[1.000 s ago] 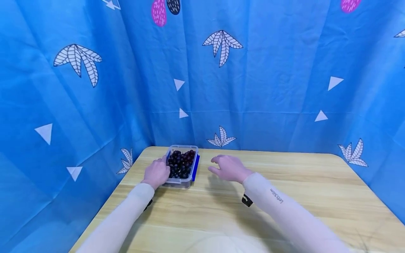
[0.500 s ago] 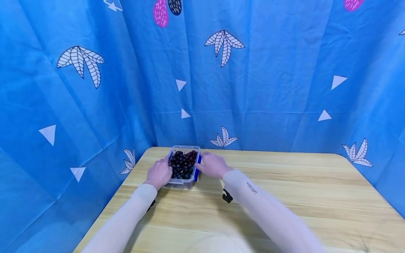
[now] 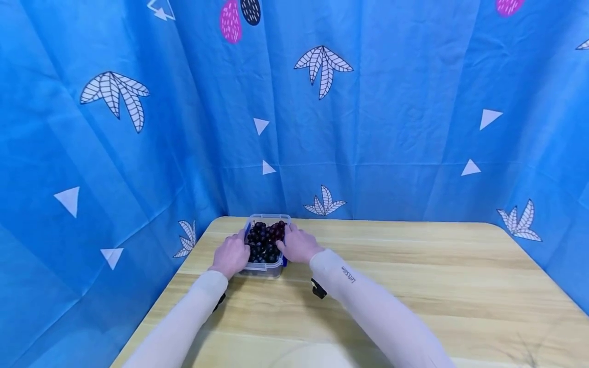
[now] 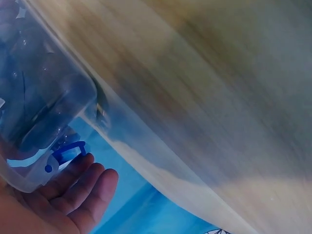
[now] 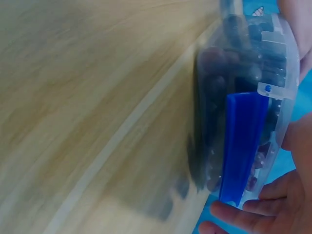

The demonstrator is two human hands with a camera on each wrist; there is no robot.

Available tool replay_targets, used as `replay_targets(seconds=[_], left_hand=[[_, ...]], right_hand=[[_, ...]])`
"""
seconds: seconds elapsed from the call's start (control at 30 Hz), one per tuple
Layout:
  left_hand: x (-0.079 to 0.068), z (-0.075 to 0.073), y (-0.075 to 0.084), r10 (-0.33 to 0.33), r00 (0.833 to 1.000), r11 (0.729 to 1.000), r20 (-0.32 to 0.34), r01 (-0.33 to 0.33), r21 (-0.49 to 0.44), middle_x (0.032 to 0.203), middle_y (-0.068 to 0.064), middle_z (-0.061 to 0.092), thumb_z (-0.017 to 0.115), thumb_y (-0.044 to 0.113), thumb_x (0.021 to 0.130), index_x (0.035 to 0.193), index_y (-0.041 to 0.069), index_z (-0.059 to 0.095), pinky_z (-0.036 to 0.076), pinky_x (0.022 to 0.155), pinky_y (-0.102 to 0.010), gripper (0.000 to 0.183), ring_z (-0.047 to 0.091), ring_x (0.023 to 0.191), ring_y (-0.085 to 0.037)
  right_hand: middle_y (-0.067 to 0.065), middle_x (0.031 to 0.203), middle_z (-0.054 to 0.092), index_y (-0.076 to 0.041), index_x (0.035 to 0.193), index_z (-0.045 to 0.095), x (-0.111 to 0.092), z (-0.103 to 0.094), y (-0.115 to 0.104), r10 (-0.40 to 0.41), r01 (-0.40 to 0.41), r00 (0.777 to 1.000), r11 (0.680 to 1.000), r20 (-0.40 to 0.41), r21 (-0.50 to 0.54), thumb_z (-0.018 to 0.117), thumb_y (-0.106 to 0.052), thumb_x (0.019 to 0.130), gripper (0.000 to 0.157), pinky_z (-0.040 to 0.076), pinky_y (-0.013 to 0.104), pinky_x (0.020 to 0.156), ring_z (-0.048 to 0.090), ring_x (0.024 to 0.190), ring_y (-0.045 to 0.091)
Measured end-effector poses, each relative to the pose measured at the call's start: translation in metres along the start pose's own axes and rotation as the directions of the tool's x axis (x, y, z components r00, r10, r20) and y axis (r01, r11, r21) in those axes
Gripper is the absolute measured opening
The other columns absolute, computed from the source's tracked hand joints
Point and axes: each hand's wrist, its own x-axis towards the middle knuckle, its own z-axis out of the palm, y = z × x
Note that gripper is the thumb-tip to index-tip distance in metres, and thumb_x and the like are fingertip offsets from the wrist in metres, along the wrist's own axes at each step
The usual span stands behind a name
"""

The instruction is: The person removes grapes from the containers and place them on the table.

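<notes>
A clear plastic food container (image 3: 260, 267) with blue side clasps stands on the table at the back left, its top uncovered. Dark grapes (image 3: 264, 240) fill it. My left hand (image 3: 231, 254) grips its left rim, thumb over the edge; in the left wrist view the fingers (image 4: 90, 192) lie beside a blue clasp (image 4: 69, 150). On the opposite side my right hand (image 3: 299, 245) holds the right rim, thumb at the edge. In the right wrist view its fingers (image 5: 243, 217) reach past the end of the lowered blue clasp (image 5: 243, 146).
The light wooden table (image 3: 414, 286) extends to the right and toward me. A blue patterned curtain (image 3: 391, 128) hangs close behind the table and along its left and right sides.
My right hand has moved left from over the table to the container's right rim, and its thumb now overlaps the edge. The left hand has stayed on the left rim.
</notes>
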Motion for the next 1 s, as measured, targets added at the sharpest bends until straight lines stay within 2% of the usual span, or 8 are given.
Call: replay_targets(seconds=[0.17,0.4,0.53,0.73,1.0], left_hand=[[0.003,-0.004,-0.004,-0.012,0.999,0.999,0.031,0.013,-0.043,0.117,-0.021,0.059,0.047,0.020,0.090,0.139,0.004,0.037,0.048,0.079,-0.054,0.052,0.058,0.102,-0.038],[0.004,-0.009,-0.009,-0.007,0.996,1.000,0.092,0.007,0.006,0.108,-0.017,0.062,0.053,0.022,0.088,0.134,0.007,0.040,0.049,0.073,-0.050,0.050,0.061,0.093,-0.031],[0.004,-0.009,-0.008,0.008,0.997,1.000,0.080,-0.010,0.024,0.100,-0.014,0.064,0.056,0.023,0.087,0.129,0.008,0.042,0.049,0.065,-0.047,0.047,0.062,0.085,-0.028],[0.006,-0.003,-0.001,0.029,0.999,0.999,0.046,-0.031,0.039,0.092,-0.012,0.064,0.053,0.025,0.088,0.128,0.011,0.042,0.048,0.058,-0.044,0.044,0.061,0.078,-0.026],[0.006,-0.007,0.008,0.038,0.995,0.998,0.092,-0.042,0.043,0.086,-0.009,0.062,0.056,0.025,0.086,0.122,0.015,0.045,0.043,0.049,-0.038,0.039,0.057,0.068,-0.021]], right_hand=[[0.013,0.150,0.025,-0.004,0.146,0.025,-0.004,0.001,0.000,0.009,-0.009,1.000,0.999,-0.001,-0.041,0.031,-0.049,0.095,0.068,0.046,0.047,0.091,0.042,0.127,0.031],[0.013,0.150,0.025,-0.004,0.146,0.025,-0.010,0.004,-0.002,-0.006,0.007,1.000,0.998,0.011,-0.065,0.031,-0.047,0.095,0.067,0.048,0.046,0.087,0.047,0.122,0.030],[0.010,0.152,0.023,-0.006,0.146,0.023,-0.013,0.004,0.002,0.001,0.000,1.000,0.998,0.010,-0.069,0.030,-0.048,0.095,0.066,0.046,0.047,0.090,0.046,0.124,0.029],[0.010,0.153,0.020,-0.007,0.147,0.021,-0.020,0.001,0.011,0.008,-0.007,1.000,0.997,0.012,-0.082,0.028,-0.049,0.095,0.068,0.040,0.050,0.097,0.040,0.128,0.029],[0.012,0.152,0.022,-0.004,0.146,0.023,-0.032,-0.001,0.020,-0.017,0.016,1.000,0.996,-0.008,-0.087,0.028,-0.048,0.096,0.067,0.041,0.052,0.094,0.044,0.125,0.030]])
